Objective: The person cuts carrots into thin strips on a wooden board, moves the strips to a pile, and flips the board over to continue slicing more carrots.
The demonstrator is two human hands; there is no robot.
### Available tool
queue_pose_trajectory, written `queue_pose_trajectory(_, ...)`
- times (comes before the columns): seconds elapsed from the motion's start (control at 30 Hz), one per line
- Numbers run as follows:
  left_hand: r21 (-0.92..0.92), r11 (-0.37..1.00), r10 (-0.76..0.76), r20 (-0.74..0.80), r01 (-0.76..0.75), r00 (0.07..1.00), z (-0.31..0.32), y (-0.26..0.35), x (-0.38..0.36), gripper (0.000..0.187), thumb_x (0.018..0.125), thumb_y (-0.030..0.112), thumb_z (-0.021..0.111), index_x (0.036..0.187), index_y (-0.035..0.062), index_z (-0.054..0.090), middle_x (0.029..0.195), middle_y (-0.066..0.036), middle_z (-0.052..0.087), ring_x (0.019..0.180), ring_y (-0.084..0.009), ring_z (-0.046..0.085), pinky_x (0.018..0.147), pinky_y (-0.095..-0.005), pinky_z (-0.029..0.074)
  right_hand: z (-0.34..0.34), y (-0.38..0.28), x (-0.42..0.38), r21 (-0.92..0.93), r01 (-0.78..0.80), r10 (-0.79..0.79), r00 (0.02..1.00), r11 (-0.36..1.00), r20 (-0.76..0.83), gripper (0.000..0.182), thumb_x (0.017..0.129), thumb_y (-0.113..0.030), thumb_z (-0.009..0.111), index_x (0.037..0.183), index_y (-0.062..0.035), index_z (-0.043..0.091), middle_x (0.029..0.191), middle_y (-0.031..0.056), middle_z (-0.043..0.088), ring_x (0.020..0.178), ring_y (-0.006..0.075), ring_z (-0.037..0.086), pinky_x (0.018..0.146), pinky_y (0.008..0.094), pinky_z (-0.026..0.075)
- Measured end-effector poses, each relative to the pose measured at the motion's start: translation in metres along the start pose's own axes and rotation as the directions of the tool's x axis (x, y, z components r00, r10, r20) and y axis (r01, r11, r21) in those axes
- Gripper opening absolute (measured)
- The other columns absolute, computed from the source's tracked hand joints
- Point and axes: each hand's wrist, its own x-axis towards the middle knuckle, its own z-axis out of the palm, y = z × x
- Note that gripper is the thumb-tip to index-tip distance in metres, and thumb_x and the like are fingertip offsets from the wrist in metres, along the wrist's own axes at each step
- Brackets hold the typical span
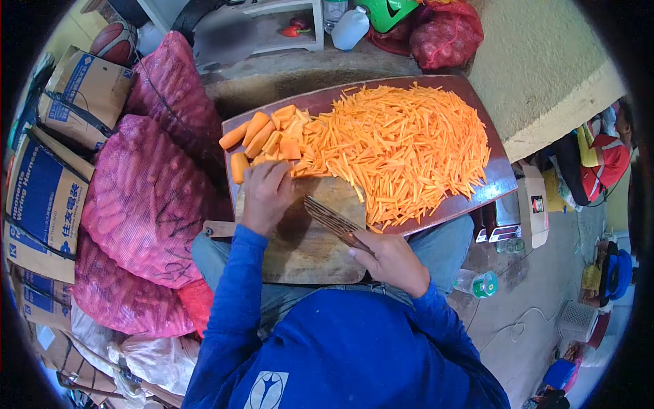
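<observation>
My left hand (267, 194) is over the far left of the wooden cutting board (300, 255), fingers slightly bent and apart at the near edge of the carrot pieces. I cannot see anything held in it; its fingertips are partly hidden. In my right hand (395, 264) is a knife (334, 217), its dark, streaked blade slanting up and left above the board. Whole peeled carrots (257, 133) and cut chunks (290, 148) lie beyond my left hand. A large heap of carrot sticks (415, 146) covers the right of the reddish-brown tabletop (501, 174).
Full pink mesh sacks (146, 198) and cardboard boxes (44, 198) crowd the left side. A concrete ledge (545, 82) stands at the far right. On the floor at right are a plastic bottle (477, 283) and an open carton (535, 204). A white jug (350, 28) stands at the back.
</observation>
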Motion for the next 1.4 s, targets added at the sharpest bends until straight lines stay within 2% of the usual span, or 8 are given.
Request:
queue_pose_trajectory(0.23, -0.087, 0.994, -0.064, 0.071, 0.071, 0.995, -0.021, 0.041, -0.09, 0.024, 0.087, -0.001, 0.078, 0.11, 0.0019, 0.076, 0.108, -0.015, 0.074, 0.099, -0.0384, 0.069, 0.086, -0.046, 0.056, -0.013, -0.007, -0.01, 0.105, -0.128, 0.133, 0.99, 0.986, -0.048, 0.029, 0.106, -0.026, 0.065, 0.122, -0.0019, 0.068, 0.088, 0.0279, 0.067, 0.083, 0.0488, 0.068, 0.071, 0.0542, 0.052)
queue_pose_trajectory(0.27, -0.075, 0.997, -0.027, 0.109, 0.036, 0.994, -0.023, 0.048, -0.098, 0.039, 0.082, -0.003, 0.078, 0.12, 0.0009, 0.072, 0.113, -0.016, 0.07, 0.104, -0.0354, 0.067, 0.095, -0.0473, 0.05, -0.013, -0.01, -0.01, 0.144, -0.123, 0.132, 0.99, 0.982, -0.052, 0.028, 0.107, -0.025, 0.064, 0.122, -0.002, 0.068, 0.087, 0.0279, 0.066, 0.082, 0.0486, 0.068, 0.071, 0.0538, 0.052)
queue_pose_trajectory(0.47, -0.16, 0.954, -0.226, 0.166, 0.253, 0.96, -0.027, 0.069, -0.099, 0.052, 0.083, 0.009, 0.082, 0.134, 0.0023, 0.069, 0.127, -0.017, 0.066, 0.115, -0.0368, 0.063, 0.102, -0.0473, 0.046, -0.012, -0.017, 0.003, 0.177, -0.16, 0.15, 0.987, 0.971, 0.065, 0.028, 0.108, -0.024, 0.063, 0.126, -0.0025, 0.067, 0.087, 0.028, 0.066, 0.082, 0.0481, 0.069, 0.072, 0.0523, 0.053)
queue_pose_trajectory(0.63, -0.107, 0.974, -0.171, 0.244, 0.201, 0.955, -0.019, 0.055, -0.083, 0.053, 0.081, 0.015, 0.085, 0.13, 0.0029, 0.07, 0.125, -0.016, 0.065, 0.113, -0.0366, 0.061, 0.102, -0.048, 0.045, -0.005, -0.021, 0.007, 0.18, -0.16, 0.15, 0.986, 0.971, 0.068, 0.031, 0.108, -0.022, 0.063, 0.13, -0.0013, 0.066, 0.093, 0.0292, 0.069, 0.088, 0.0477, 0.071, 0.076, 0.0515, 0.055)
queue_pose_trajectory(0.7, -0.099, 0.98, -0.138, 0.271, 0.17, 0.953, -0.016, 0.05, -0.083, 0.052, 0.08, 0.016, 0.086, 0.128, 0.0028, 0.071, 0.122, -0.016, 0.065, 0.11, -0.0368, 0.061, 0.1, -0.0482, 0.046, 0.001, -0.016, 0.005, 0.199, -0.096, 0.099, 0.995, 0.975, -0.005, 0.034, 0.108, -0.016, 0.063, 0.136, 0.0022, 0.064, 0.092, 0.0229, 0.068, 0.08, 0.0371, 0.069, 0.076, 0.0423, 0.054)
queue_pose_trajectory(0.83, -0.151, 0.966, -0.171, 0.239, 0.21, 0.956, -0.013, 0.056, -0.085, 0.05, 0.078, 0.016, 0.087, 0.124, 0.0019, 0.072, 0.117, -0.017, 0.064, 0.108, -0.0373, 0.061, 0.094, -0.0478, 0.05, -0.002, -0.02, 0.007, 0.267, -0.131, 0.129, 0.991, 0.955, 0.024, 0.032, 0.109, -0.019, 0.062, 0.133, 0.0021, 0.064, 0.098, 0.0281, 0.07, 0.089, 0.0444, 0.071, 0.079, 0.0475, 0.055)
queue_pose_trajectory(1.17, -0.037, 0.937, -0.347, -0.009, 0.346, 0.938, -0.035, 0.011, -0.087, 0.056, 0.072, 0.009, 0.086, 0.126, 0.0018, 0.073, 0.117, -0.018, 0.07, 0.109, -0.0382, 0.067, 0.097, -0.0453, 0.054, 0.005, -0.015, 0.005, 0.303, -0.167, 0.157, 0.986, 0.938, 0.058, 0.034, 0.109, -0.017, 0.063, 0.135, 0.0036, 0.064, 0.096, 0.0257, 0.07, 0.088, 0.0353, 0.071, 0.081, 0.043, 0.055)
queue_pose_trajectory(1.4, -0.058, 0.925, -0.377, -0.038, 0.375, 0.925, -0.023, -0.007, -0.076, 0.052, 0.077, 0.013, 0.087, 0.127, 0.0062, 0.076, 0.125, -0.015, 0.069, 0.119, -0.036, 0.062, 0.101, -0.0464, 0.053, 0.004, -0.015, 0.004, 0.334, -0.188, 0.179, 0.982, 0.923, 0.058, 0.034, 0.108, -0.017, 0.064, 0.135, 0.0042, 0.065, 0.102, 0.0242, 0.071, 0.093, 0.0341, 0.072, 0.086, 0.0414, 0.055)
